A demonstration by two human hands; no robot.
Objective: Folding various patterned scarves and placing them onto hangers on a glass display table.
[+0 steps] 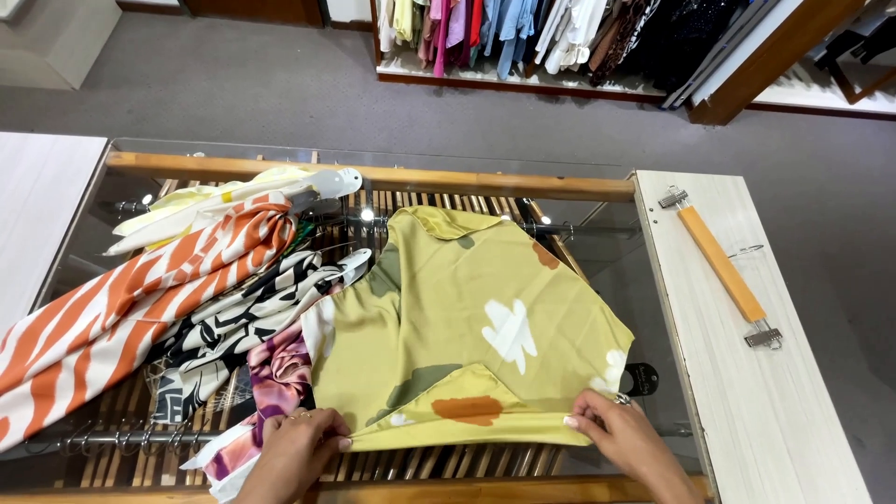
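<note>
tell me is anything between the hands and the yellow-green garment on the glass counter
Nothing visible. The left hand and the right hand both already pinch the near hem of the yellow-green garment, one at each corner. The orange striped garment and the black and white one lie off to the left, clear of both grips.

This is a clothing shop. Along the far wall a rail of hanging garments in pink, blue, white and dark prints stands on a low wooden platform over grey carpet. In the foreground a glass-topped display counter with a wooden frame carries several printed garments, among them an orange-and-white striped one and a yellow-green patterned one. A wooden clip hanger lies on the pale side counter. Metal hooks, probably more hangers, show beneath the glass.
</note>
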